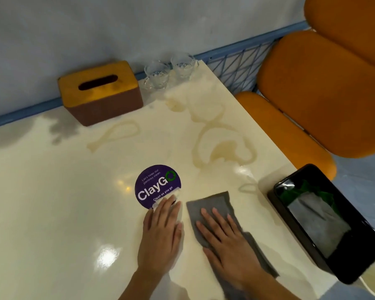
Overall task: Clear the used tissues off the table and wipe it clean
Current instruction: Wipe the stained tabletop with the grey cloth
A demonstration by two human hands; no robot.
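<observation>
You are pressing your flat left hand point(162, 232) on a white tissue point(177, 194), your flat right hand point(225, 241) on the grey cloth point(217, 202).

Bright, even indoor light. Glare patches are mirrored on the glossy table point(52, 202) at 7 o'clock. Straight lines are bent near the edges; everything is slightly soft.

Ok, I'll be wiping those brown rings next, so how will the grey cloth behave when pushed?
Probably floppy: the grey cloth lies thin with soft folds. It likely bunches unless pressed flat, as the right hand does. It should glide easily, since the table looks glossy.
</observation>
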